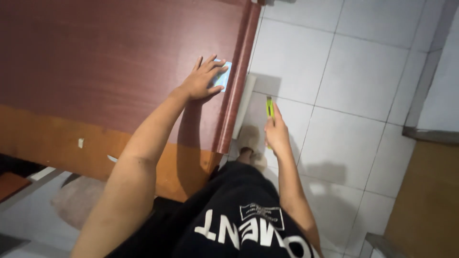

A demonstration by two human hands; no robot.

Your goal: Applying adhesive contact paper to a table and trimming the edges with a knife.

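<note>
My left hand (202, 82) lies flat, fingers spread, pressing a small pale blue card (224, 75) onto the reddish-brown film on the wooden panel (95, 62), near its right edge. My right hand (276, 134) is closed around a yellow-green utility knife (270, 107) beside that edge, over the white floor tiles (363, 81). Best practice, I judge: firm card pressure, blade away from fingers.

The floor (363, 71) is made of large white tiles with thin grey joints, and soft shadows lie on it. On the left stands a table (105, 62) with a reddish-brown wood-grain top and an orange-brown lower side. At the right edge there is a brown panel (430, 200) with a grey frame.
</note>
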